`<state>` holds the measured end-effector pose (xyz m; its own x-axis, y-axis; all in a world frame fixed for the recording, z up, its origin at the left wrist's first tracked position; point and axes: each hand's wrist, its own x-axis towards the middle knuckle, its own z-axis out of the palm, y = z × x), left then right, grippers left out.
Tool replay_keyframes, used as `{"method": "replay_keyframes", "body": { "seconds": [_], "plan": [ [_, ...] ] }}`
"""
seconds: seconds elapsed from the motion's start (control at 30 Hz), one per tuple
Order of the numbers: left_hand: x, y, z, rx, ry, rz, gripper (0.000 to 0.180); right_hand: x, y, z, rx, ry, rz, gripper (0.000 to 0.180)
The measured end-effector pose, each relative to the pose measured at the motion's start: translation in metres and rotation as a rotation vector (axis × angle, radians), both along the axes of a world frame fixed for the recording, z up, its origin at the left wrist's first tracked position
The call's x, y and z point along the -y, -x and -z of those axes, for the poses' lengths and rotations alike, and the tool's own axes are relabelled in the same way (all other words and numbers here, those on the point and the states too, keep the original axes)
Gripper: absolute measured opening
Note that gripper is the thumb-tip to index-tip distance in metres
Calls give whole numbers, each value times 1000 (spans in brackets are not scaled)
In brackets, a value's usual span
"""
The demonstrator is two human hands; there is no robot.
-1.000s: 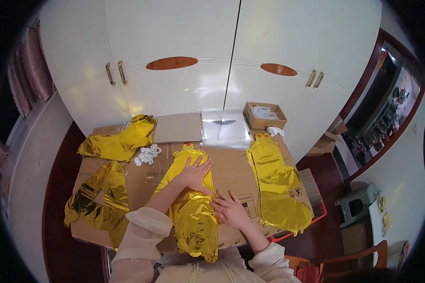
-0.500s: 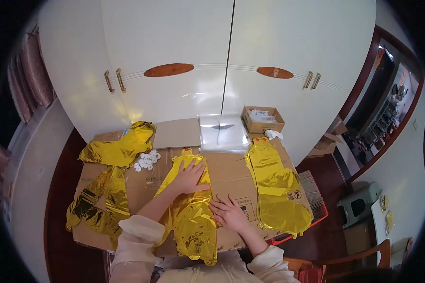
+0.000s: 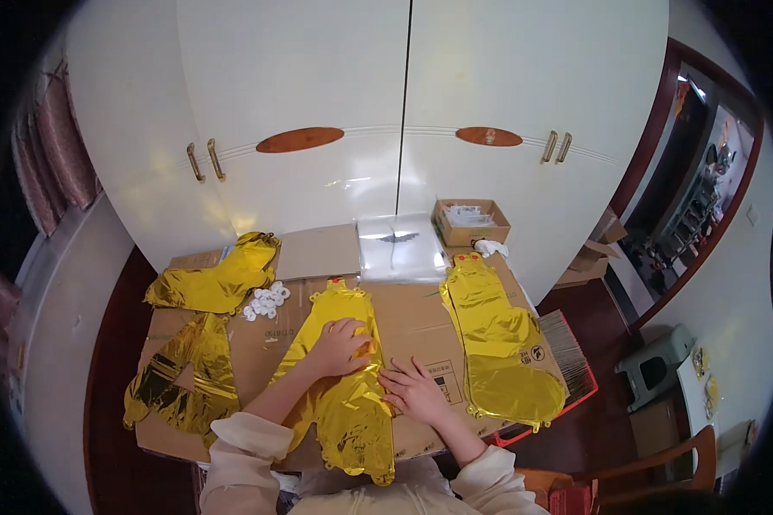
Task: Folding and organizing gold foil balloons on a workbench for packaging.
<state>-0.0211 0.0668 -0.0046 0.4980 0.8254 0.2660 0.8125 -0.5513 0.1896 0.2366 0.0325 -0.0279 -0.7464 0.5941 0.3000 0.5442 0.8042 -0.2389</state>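
A flat, gold foil balloon lies in front of me on a cardboard-covered table, its top a narrow, knobbed end with a red spot. My left hand rests on the middle of this balloon, its fingers bent and the tips against the foil. At the balloon's right edge, my right hand lies flat with fingers apart, partly on the cardboard. To the right lies another flat gold foil balloon with red spots at its top. Folded gold foil and a creased gold foil piece lie at the left.
Small white rings sit in a pile left of the middle balloon. Along the back are a clear plastic sheet and a cardboard box with packets inside. A white cabinet stands behind; a wooden chair is at lower right.
My left hand has gone from flat with spread fingers to bent fingers, a little lower on the foil. The right hand stays nearly in place. The view has shifted slightly.
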Motion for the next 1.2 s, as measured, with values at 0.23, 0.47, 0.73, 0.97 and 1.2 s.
{"method": "replay_keyframes", "body": {
  "seconds": [0.23, 0.47, 0.73, 0.97, 1.2],
  "plan": [
    [10, -10, 6, -111, -15, 15, 43, 2, 1, -3, -8, 2, 4, 39],
    [8, -13, 5, -173, -13, 17, 49, 2, 0, -3, 0, 17, 11, 39],
    [-2, -16, 4, -203, -19, 14, 49, 3, 0, -6, 14, 21, 12, 39],
    [-20, -16, 3, -228, 3, -29, 46, 2, -1, -3, 5, -5, 4, 35],
    [-38, -11, -2, -227, 143, -66, 76, 1, 1, -3, 14, -8, 2, 34]
  ]
}}
